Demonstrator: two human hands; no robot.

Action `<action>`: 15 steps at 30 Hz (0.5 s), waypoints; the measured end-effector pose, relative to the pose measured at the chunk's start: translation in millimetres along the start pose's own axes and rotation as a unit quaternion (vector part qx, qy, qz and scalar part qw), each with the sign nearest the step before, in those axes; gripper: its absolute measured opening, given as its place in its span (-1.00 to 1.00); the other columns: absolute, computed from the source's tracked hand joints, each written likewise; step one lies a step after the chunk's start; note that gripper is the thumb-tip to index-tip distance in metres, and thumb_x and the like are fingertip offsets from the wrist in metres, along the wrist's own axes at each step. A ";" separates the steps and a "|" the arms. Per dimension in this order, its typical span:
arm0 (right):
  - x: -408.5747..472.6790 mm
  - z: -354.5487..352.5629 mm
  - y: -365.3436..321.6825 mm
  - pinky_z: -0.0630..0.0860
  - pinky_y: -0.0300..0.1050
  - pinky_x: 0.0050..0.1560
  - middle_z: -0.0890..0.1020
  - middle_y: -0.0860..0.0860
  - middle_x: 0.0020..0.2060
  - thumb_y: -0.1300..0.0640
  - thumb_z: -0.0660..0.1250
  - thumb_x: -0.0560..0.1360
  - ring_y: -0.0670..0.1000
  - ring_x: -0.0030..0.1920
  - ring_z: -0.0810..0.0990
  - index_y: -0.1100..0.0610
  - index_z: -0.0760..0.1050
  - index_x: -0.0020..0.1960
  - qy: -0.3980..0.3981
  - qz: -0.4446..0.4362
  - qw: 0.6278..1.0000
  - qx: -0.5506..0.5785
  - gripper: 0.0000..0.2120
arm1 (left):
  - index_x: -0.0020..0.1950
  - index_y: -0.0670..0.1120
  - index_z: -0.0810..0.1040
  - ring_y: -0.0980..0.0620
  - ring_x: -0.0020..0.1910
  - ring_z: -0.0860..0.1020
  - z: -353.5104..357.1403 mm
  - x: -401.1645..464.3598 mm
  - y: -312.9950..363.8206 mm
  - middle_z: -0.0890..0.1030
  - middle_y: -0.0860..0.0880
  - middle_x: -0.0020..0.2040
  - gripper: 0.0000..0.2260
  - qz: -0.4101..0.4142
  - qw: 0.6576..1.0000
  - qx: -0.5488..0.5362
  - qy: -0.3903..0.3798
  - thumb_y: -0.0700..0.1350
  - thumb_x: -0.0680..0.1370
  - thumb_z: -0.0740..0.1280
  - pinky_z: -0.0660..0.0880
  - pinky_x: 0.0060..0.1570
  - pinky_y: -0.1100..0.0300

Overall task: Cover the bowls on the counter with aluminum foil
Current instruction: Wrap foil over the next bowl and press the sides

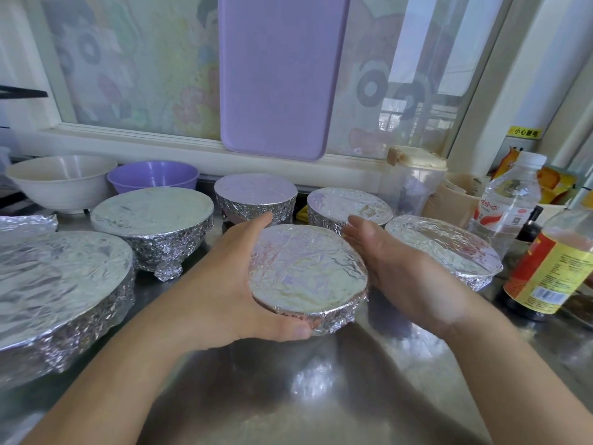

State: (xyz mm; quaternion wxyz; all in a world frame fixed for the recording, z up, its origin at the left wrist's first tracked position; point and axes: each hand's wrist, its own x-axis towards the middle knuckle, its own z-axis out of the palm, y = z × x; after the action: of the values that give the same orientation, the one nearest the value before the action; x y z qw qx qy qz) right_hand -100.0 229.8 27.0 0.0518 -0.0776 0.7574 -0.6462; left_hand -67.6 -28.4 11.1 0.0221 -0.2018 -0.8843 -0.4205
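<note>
Our left hand (224, 284) gripped the foil-covered bowl (308, 271) near the middle of the surface (321, 396), our right hand (398, 271) lay open beside it, and hard squeezing could tear the foil.

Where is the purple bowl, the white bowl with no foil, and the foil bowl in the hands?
purple bowl (153, 175): head view, inside wall.
white bowl (61, 184): head view, outer side.
foil-covered bowl (308, 268): head view, middle of foil top.

Daylit frosted window (128, 65) above steel counter (321, 380)
</note>
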 end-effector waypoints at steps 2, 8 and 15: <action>5.4 4.0 9.0 0.28 0.12 0.59 0.53 -0.17 0.48 -0.34 0.39 0.55 -0.07 0.53 0.43 -0.15 0.48 0.52 0.024 -0.038 0.999 -0.009 -0.40 | 0.62 0.42 -0.05 0.54 0.42 0.18 1.1 -0.8 1.4 0.10 0.54 0.48 0.34 0.000 1.000 -0.005 -0.013 0.34 0.02 0.71 0.25 0.33 0.37; -10.2 14.1 15.0 0.37 0.03 0.55 0.65 -0.14 0.35 -0.09 0.27 0.69 -0.13 0.39 0.57 -0.07 0.63 0.39 0.058 -0.050 0.997 0.009 -0.67 | 0.62 0.42 -0.02 0.49 0.43 0.28 6.2 0.9 -0.6 0.17 0.54 0.49 0.35 -0.006 0.998 -0.051 -0.039 0.26 0.03 0.76 0.30 0.46 0.27; -10.5 14.3 16.4 0.29 0.02 0.58 0.58 -0.26 0.40 -0.28 0.24 0.58 -0.22 0.44 0.49 -0.19 0.60 0.39 0.072 -0.042 0.996 -0.040 -0.56 | 0.64 0.37 -0.07 0.51 0.42 0.27 3.9 1.6 -0.2 0.24 0.40 0.52 0.38 -0.033 0.996 -0.073 -0.034 0.24 0.03 0.75 0.25 0.47 0.29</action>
State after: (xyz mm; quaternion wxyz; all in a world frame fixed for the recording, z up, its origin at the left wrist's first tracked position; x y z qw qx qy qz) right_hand -88.0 220.3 8.3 -0.0335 -0.0644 0.7806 -0.6209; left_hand -68.5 -25.0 8.8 -0.0365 -0.1879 -0.8578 -0.4769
